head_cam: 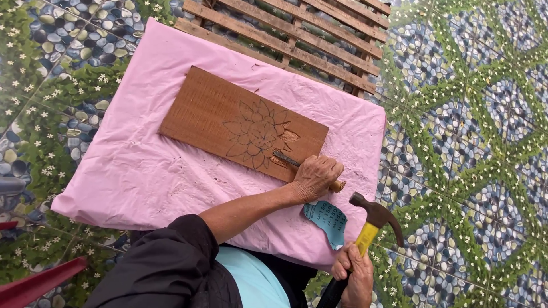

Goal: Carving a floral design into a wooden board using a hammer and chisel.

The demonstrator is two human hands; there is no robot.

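Note:
A brown wooden board (217,108) with a flower outline (258,134) drawn on it lies on a pink sheet (131,171). My left hand (315,177) grips a chisel (285,159), whose metal tip rests on the flower's lower right petals. My right hand (355,274) holds a claw hammer (374,219) by its yellow and black handle. The hammer head is raised just behind the chisel's wooden butt end, a short way apart from it.
A slatted wooden pallet (308,34) shows beyond the pink sheet's far edge. A teal scrap of card (326,221) lies on the sheet near my hands. The floor has a pebble and flower pattern (474,131). Something red (34,282) sits at the lower left.

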